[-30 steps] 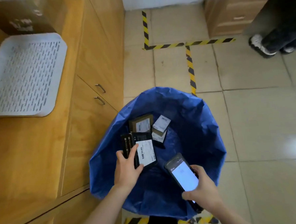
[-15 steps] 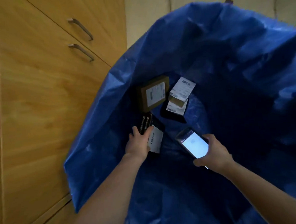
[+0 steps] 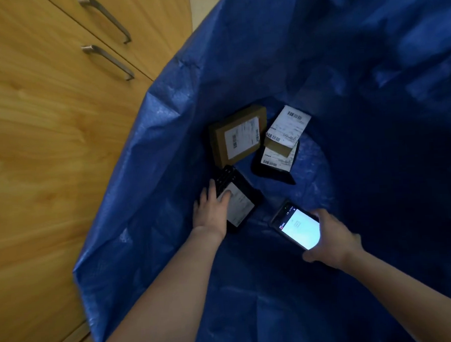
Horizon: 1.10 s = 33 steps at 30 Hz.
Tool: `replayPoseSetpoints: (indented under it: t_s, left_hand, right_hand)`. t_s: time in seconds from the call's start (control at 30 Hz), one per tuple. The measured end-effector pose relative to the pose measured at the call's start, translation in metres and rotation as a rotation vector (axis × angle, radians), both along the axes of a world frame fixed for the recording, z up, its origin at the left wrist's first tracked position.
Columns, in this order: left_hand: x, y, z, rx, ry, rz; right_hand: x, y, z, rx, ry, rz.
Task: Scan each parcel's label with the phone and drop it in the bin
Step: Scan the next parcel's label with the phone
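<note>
Both my arms reach deep into the blue bin [image 3: 162, 127]. My left hand [image 3: 210, 214] grips a black parcel [image 3: 243, 205] with a white label, thumb across the label and fingers over its left edge, low near the bin's bottom. My right hand [image 3: 332, 241] holds the phone [image 3: 299, 227], its screen lit and facing up, just right of that parcel. A brown labelled box [image 3: 239, 136], a small labelled box [image 3: 286, 129] and a black labelled parcel [image 3: 274, 167] under it lie at the bottom.
A wooden cabinet [image 3: 48, 154] stands tight against the bin's left side, with two metal drawer handles [image 3: 106, 19] [image 3: 109, 62] sticking out. The bin's soft blue walls rise all around my arms. A strip of tiled floor [image 3: 197, 10] shows at the top.
My view has dropped from above the bin to inside it. My left hand has carried the black parcel down toward the bottom, and the phone hand has followed alongside.
</note>
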State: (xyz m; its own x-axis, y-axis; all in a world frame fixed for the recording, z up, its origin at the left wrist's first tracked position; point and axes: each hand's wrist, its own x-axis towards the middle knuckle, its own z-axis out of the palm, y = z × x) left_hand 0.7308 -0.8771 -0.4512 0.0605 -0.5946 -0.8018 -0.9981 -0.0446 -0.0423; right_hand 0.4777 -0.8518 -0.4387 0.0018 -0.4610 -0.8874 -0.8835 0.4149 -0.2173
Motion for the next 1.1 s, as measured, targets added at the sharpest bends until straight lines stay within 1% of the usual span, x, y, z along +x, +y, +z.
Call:
replayPoseSetpoints:
  t_s: [0.17, 0.4, 0.57, 0.77, 0.93, 1.03, 1.1]
  left_hand:
    - [-0.009, -0.004, 0.02, -0.019, 0.028, -0.008]
    - [-0.031, -0.02, 0.079, -0.038, 0.064, -0.068]
    - [-0.053, -0.027, 0.143, -0.11, 0.068, -0.153]
    - [-0.089, -0.009, 0.23, -0.19, 0.125, -0.238]
    - [-0.125, 0.015, 0.296, -0.248, 0.164, -0.285]
    - [-0.16, 0.037, 0.333, -0.302, 0.207, -0.336]
    - [-0.188, 0.057, 0.354, -0.344, 0.247, -0.378]
  right_hand:
    - [-0.009, -0.001, 0.026, -0.039, 0.0, -0.036]
    - [-0.019, -0.004, 0.09, -0.13, -0.014, -0.106]
    - [-0.03, 0.005, 0.158, -0.232, -0.027, -0.161]
    - [-0.05, 0.036, 0.246, -0.378, -0.064, -0.285]
    - [-0.093, 0.072, 0.315, -0.498, -0.088, -0.391]
    - [-0.13, 0.106, 0.355, -0.553, -0.125, -0.499]
    - [-0.159, 0.135, 0.382, -0.602, -0.116, -0.544]
